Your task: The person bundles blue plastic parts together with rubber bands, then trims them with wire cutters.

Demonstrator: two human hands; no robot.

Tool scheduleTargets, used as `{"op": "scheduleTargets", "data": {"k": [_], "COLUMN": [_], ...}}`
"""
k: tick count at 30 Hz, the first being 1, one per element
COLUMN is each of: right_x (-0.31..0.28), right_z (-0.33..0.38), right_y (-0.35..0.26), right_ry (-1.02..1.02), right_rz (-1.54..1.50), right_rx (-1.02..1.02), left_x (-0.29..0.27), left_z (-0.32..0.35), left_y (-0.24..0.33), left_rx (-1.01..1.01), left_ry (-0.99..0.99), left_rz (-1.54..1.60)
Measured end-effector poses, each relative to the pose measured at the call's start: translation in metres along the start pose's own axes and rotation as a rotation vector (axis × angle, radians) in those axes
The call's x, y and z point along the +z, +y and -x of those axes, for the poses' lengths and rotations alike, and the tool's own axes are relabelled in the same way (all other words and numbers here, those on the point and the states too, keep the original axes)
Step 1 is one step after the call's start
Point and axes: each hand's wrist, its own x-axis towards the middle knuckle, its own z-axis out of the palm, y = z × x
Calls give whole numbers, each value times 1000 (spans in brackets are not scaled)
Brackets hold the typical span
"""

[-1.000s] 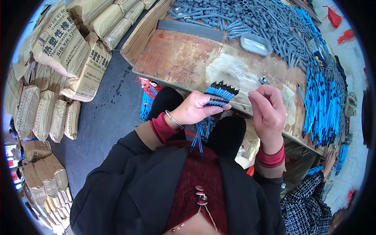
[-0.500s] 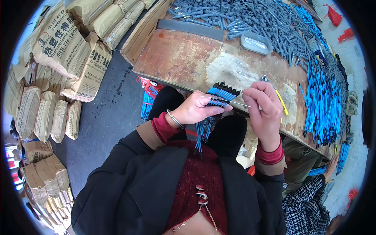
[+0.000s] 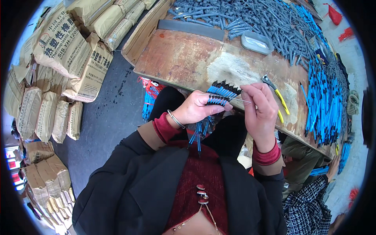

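a row of black-tipped blue rods [image 3: 221, 94] sits gripped in your left hand [image 3: 196, 108], by the near edge of the worn wooden table [image 3: 176, 58]. a thin wire [image 3: 237, 99] runs across it toward your right hand [image 3: 264, 109]; i cannot tell whether those bent fingers pinch it. yellow-handled pliers [image 3: 277, 94] lie near that hand, grey plastic parts [image 3: 250, 21] heaped farther back.

A worn wooden counter [image 3: 184, 55] is placed at twelve o'clock. At nine o'clock, the dark grey floor [image 3: 100, 121] is shown; brown paper sacks [image 3: 64, 51] are stacked at ten. Bright light [image 3: 12, 161] is seen between eight and nine.
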Motion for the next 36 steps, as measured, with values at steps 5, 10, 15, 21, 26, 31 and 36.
{"op": "scheduleTargets", "data": {"k": [5, 10, 15, 21, 26, 31, 36], "right_x": [-4, -3, 1, 4, 5, 5, 6], "right_z": [-1, 3, 7, 5, 8, 6, 1], "right_y": [0, 3, 5, -2, -8, -13, -16], "right_ry": [34, 1, 28, 52, 37, 18, -51], "right_rz": [18, -23, -28, -48, -37, -44, -51], "right_rx": [15, 28, 44, 27, 26, 7, 103], "left_x": [2, 2, 4, 2, 2, 2, 0], "left_z": [-11, -5, -3, -2, 1, 4, 5], "left_y": [3, -9, -8, -5, -5, -9, -3], "left_rx": [45, 103, 104, 148, 127, 111, 118], "left_ry": [-35, -16, 21, 29, -1, -33, -39], "left_rz": [-41, -84, -107, -189, -170, -139, -112]}}
